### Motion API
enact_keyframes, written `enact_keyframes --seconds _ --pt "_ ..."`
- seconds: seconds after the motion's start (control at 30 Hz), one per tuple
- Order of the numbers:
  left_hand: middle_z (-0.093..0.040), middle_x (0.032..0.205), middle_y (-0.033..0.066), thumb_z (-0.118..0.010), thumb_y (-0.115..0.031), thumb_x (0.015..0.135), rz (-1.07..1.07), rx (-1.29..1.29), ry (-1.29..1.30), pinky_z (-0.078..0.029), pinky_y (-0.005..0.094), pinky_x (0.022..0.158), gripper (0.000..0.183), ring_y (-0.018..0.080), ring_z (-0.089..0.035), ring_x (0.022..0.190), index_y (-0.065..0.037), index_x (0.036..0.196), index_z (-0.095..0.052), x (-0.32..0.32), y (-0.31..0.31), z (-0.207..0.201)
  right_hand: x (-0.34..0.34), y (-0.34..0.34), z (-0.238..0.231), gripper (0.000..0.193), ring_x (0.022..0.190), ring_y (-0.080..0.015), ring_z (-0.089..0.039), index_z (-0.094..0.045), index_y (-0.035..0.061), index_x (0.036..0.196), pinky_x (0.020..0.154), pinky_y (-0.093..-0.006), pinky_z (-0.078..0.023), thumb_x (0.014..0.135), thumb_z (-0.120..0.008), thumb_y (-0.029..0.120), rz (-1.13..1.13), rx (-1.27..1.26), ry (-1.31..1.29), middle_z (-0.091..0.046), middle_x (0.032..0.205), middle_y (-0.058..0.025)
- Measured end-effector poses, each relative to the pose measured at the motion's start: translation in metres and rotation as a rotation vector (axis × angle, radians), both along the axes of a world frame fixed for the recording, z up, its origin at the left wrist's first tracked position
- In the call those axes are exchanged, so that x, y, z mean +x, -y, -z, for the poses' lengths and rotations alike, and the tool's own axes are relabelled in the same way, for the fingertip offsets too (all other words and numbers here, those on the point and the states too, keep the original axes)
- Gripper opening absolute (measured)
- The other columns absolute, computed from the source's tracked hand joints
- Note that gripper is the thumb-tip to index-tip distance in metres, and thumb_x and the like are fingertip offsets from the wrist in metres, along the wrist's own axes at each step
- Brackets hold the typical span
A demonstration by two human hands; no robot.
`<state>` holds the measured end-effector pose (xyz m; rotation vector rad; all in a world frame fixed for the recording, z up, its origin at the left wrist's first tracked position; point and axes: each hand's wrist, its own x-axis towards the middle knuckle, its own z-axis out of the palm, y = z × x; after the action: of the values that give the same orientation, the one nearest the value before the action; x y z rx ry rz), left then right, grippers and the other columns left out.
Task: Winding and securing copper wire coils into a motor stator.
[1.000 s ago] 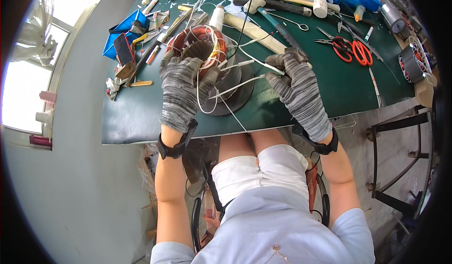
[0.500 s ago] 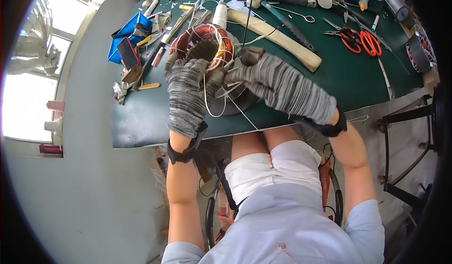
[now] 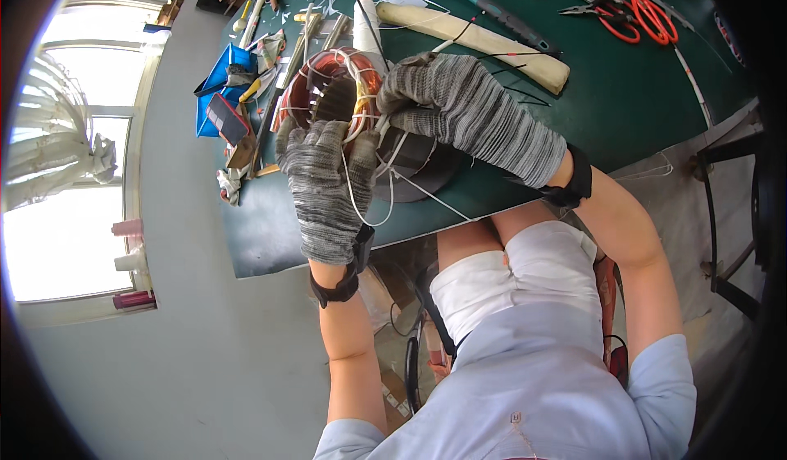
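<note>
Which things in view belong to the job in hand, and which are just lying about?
Apparently in the job:
- copper-wound ring, left hand on its near edge, right hand at its right side
- white cord looping below it

Seemingly just lying about:
- teal-handled hammer
- pale wooden bar
- red-handled pliers
- phone
- blue tray

Coil ring (image 3: 363, 95): near rim hidden behind left hand (image 3: 321, 185). Right hand (image 3: 459, 103): contact with coil ring unclear, blurred. Well right of these 2: dark object (image 3: 728, 38), cut off.
</note>
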<state>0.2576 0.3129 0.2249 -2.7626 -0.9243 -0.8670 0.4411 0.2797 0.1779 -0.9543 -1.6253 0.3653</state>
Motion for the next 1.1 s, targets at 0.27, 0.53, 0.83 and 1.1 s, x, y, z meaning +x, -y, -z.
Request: enact_keyframes --seconds 0.27,0.53,0.83,1.1 --pt "-0.058 0.094 0.0157 -0.066 -0.016 0.076 -0.011 0.046 -0.084 -0.037 0.0443 0.089 0.031 0.0357 -0.049 0.1 -0.001 0.102 -0.057 -0.012 0.003 0.002 -0.014 0.003 -0.01 0.016 0.077 -0.027 -0.06 -0.059 0.0116 0.093 0.069 -0.0362 -0.05 0.083 -0.054 0.023 0.413 0.039 0.564 -0.06 0.081 -0.0099" --pt "-0.06 0.099 0.0168 -0.065 -0.016 0.075 -0.047 -0.022 -0.022 -0.037 0.044 0.091 0.03 0.0362 -0.05 0.102 0.0 0.1 -0.06 -0.002 0.002 0.005 0.001 -0.013 -0.033 0.026 0.073 -0.0246 -0.061 -0.06 0.0099 0.089 0.062 -0.0367 -0.049 0.084 -0.049 0.033 0.603 0.281 0.728 -0.062 0.079 -0.0102" --pt "-0.06 0.09 0.0168 -0.066 -0.015 0.074 0.0 0.048 -0.002 -0.038 0.0459 0.087 0.025 0.0384 -0.051 0.096 0.001 0.092 -0.06 -0.001 0.003 0.006 0.046 0.049 0.026 0.033 0.104 -0.0271 -0.054 -0.05 0.0046 0.117 0.091 -0.0327 -0.043 0.084 -0.053 0.006 0.591 0.285 0.247 -0.057 0.113 -0.0111" --pt "-0.059 0.092 0.0177 -0.066 -0.018 0.075 -0.077 -0.003 -0.012 -0.039 0.0463 0.085 0.03 0.0387 -0.051 0.094 0.001 0.097 -0.058 -0.007 0.007 0.004 0.046 0.058 0.017 0.029 0.092 -0.0253 -0.06 -0.052 0.0067 0.115 0.08 -0.0329 -0.048 0.086 -0.051 0.01 0.625 0.059 0.246 -0.059 0.104 -0.0117"
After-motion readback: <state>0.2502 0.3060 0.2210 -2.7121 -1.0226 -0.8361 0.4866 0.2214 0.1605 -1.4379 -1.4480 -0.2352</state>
